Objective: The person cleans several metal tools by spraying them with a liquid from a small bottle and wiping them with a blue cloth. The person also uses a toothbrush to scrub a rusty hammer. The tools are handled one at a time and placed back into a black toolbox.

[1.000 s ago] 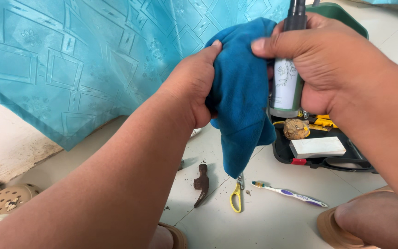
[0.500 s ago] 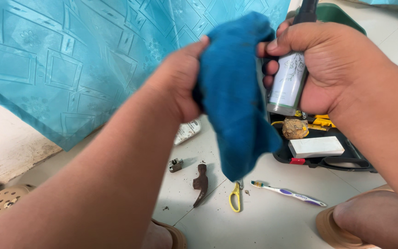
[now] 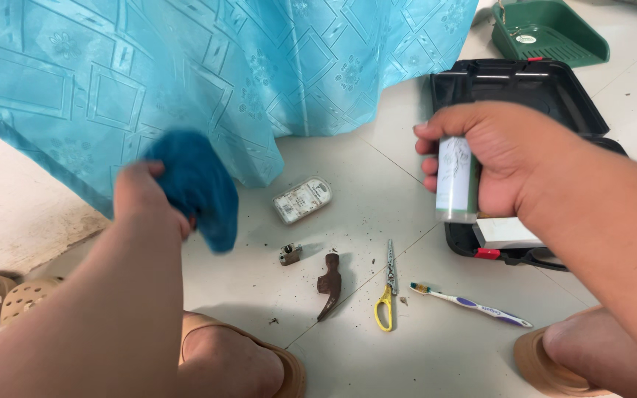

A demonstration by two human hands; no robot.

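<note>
**Cloth to the left, bottle to the right, tools on the tile between**

The left hand [image 3: 141, 193] is clenched on a blue cloth [image 3: 195, 184], soft and fleecy, bunched and blurred, held above the floor just in front of the curtain's [image 3: 186, 66] hanging hem; the right hand [image 3: 503, 158] is wrapped round a bottle [image 3: 457, 180], a pale cylinder with a green base and a faint leaf pattern, held upright over the near rim of the case [image 3: 525, 85]; the two hands are well apart, with open tile between them.

On that tile [image 3: 363, 169], pale and glossy with dark crumbs and a thin grout line, lie small things set apart from each other: a white rounded tin [image 3: 302, 200] nearest the curtain; a small metal block [image 3: 290, 253]; a rusty hammer head [image 3: 329, 284]; scissors [image 3: 387, 291] with yellow loops and shut blades pointing away; a toothbrush [image 3: 473, 304], white and purple, lying slantwise near the case's front edge.

The case is black hard plastic, its lid standing open; a white block [image 3: 506, 232] lies in it at the near edge; a green tray [image 3: 551, 33] lies beyond it; the curtain is turquoise with embossed squares; sandalled feet [image 3: 237, 361] border the bottom, and tan perforated clogs [image 3: 1, 302] sit at the left corner.
</note>
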